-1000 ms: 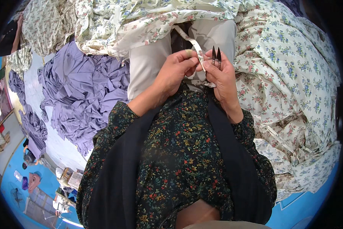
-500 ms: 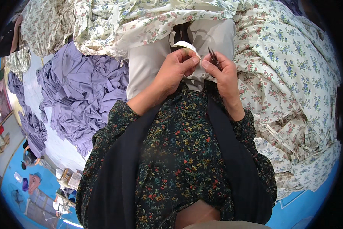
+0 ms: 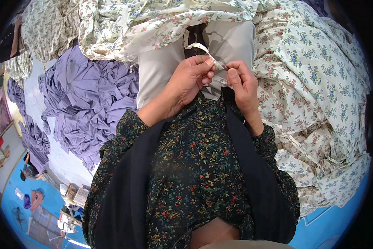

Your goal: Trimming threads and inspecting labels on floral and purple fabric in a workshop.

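A narrow white fabric strip [image 3: 200,45] with a small printed pattern curves above my lap. Thumb and fingers of my left hand [image 3: 192,75] are pinched closed on it. Its thin end runs toward my right hand [image 3: 243,83], whose fingertips are closed at that end and seem to grip it. The dark pointed tool seen earlier in my right hand does not show now; the curled fingers may hide it. Both hands are close together over my light grey trousers [image 3: 159,68].
White floral cloth [image 3: 311,83] is heaped on my right, and more floral cloth [image 3: 153,25] lies across my knees. A crumpled purple fabric pile [image 3: 87,95] rests on a pale surface [image 3: 66,159] at my left. Another person [image 3: 29,172] is at the far left.
The dark pointed tool that stuck up from my right hand is out of sight. The right fingers have turned and curled; the strip stretches a little more between the hands.
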### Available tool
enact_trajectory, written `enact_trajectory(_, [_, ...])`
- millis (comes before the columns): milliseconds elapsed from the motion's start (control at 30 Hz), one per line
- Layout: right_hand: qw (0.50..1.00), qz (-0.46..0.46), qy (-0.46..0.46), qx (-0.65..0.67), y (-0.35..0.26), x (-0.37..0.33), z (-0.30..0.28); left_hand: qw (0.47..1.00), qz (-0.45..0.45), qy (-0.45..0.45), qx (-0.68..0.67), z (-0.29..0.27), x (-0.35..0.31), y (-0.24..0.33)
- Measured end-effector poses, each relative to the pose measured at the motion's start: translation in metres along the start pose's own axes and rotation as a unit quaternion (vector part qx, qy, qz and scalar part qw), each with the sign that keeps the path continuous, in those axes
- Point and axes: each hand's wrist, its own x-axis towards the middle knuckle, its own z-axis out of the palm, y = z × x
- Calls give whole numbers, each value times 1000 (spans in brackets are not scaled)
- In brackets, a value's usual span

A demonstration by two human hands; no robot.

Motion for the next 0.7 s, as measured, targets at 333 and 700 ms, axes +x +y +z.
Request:
enact_trajectory(333, [990, -63, 32, -123, -1, 5, 3, 1000, 17, -4, 16, -1, 2, 4])
enact_trajectory(700, [848, -310, 73, -425, -68, 143, 34, 919, 72, -209, 326, -6, -60, 52])
